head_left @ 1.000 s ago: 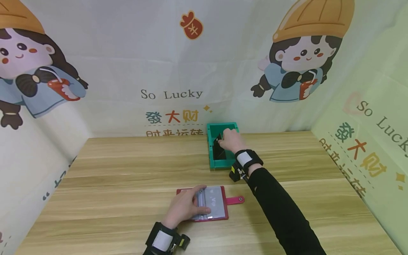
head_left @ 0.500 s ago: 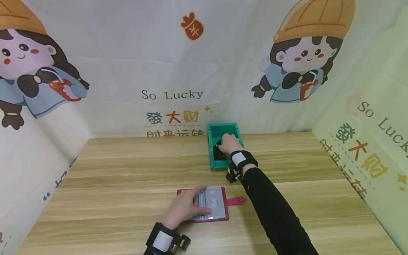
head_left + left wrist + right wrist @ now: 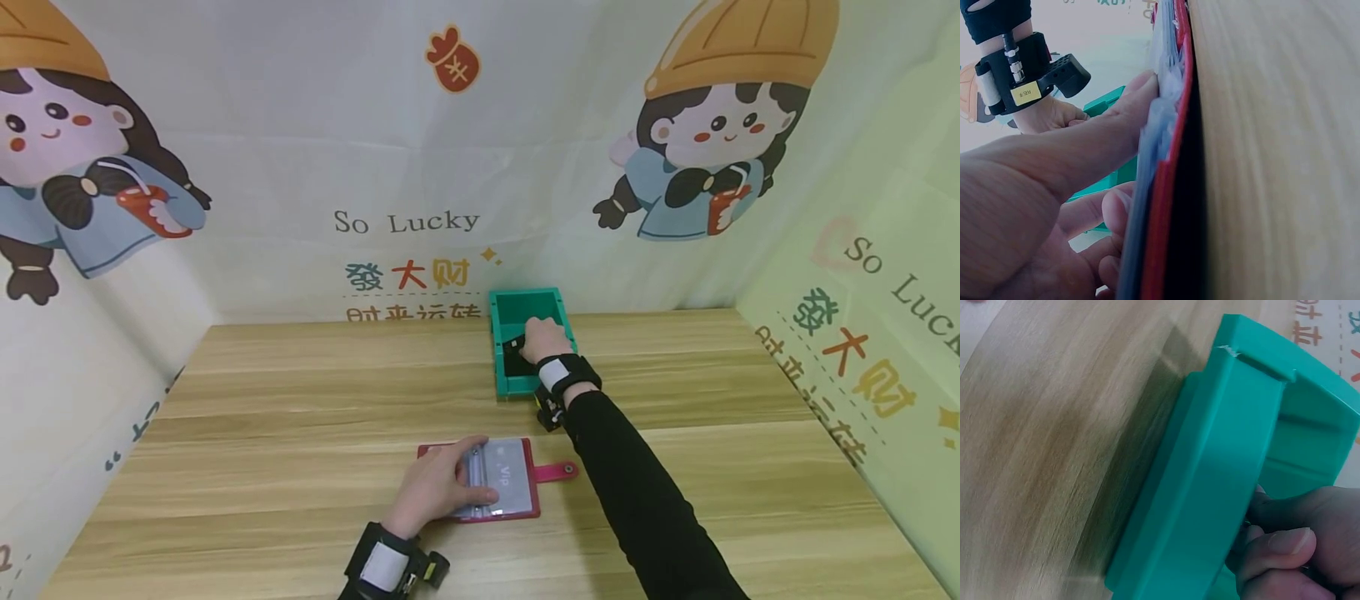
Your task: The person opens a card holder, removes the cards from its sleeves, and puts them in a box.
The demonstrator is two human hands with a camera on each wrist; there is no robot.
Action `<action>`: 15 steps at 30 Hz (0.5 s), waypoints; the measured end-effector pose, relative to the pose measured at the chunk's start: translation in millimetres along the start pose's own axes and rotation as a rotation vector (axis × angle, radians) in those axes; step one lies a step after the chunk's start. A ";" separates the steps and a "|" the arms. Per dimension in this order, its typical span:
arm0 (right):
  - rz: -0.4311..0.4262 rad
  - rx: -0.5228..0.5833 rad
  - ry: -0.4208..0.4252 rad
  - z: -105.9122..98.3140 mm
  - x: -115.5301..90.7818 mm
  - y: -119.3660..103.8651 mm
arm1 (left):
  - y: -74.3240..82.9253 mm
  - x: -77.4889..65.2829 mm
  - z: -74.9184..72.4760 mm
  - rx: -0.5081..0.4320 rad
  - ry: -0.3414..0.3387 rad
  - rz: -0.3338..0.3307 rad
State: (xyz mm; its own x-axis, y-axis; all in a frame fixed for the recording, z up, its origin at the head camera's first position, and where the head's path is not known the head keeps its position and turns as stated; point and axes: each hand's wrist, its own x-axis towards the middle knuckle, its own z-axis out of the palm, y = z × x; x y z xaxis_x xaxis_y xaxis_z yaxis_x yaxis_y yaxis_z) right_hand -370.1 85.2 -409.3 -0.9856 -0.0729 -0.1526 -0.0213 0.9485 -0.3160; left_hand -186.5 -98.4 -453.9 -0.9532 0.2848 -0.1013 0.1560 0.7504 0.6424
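Near the middle of the wood-grain surface (image 3: 300,417), there's a red card holder (image 3: 512,479) lying unfolded, clear "Vip" sleeve facing up and snap strap (image 3: 557,472) poking out right. Left hand (image 3: 429,493) has its grip spread over it, thumb and forefinger resting on the plastic. Right hand (image 3: 546,340) is down inside the green plastic bin (image 3: 517,387) at the back, fingers curled beside something black (image 3: 517,365); honestly can't tell if that grip's actually pinching it.
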 end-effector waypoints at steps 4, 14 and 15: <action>0.004 -0.004 -0.005 1.4 0.4 -1.2 | 0.2 0.4 -0.8 0.010 -0.003 -0.001; -0.074 -0.013 0.039 2.6 2.2 2.7 | -1.2 2.0 -0.7 0.002 -0.017 -0.007; -0.087 -0.003 0.041 0.1 0.9 1.7 | -1.3 2.1 -0.9 0.002 -0.017 -0.007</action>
State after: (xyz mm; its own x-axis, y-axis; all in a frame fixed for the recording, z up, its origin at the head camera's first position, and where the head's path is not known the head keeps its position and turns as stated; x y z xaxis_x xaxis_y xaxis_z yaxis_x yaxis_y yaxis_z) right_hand -371.1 86.8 -410.1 -0.9861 -0.1422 -0.0864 -0.1072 0.9401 -0.3235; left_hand -189.0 -99.3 -454.3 -0.9496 0.2901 -0.1187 0.1501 0.7534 0.6402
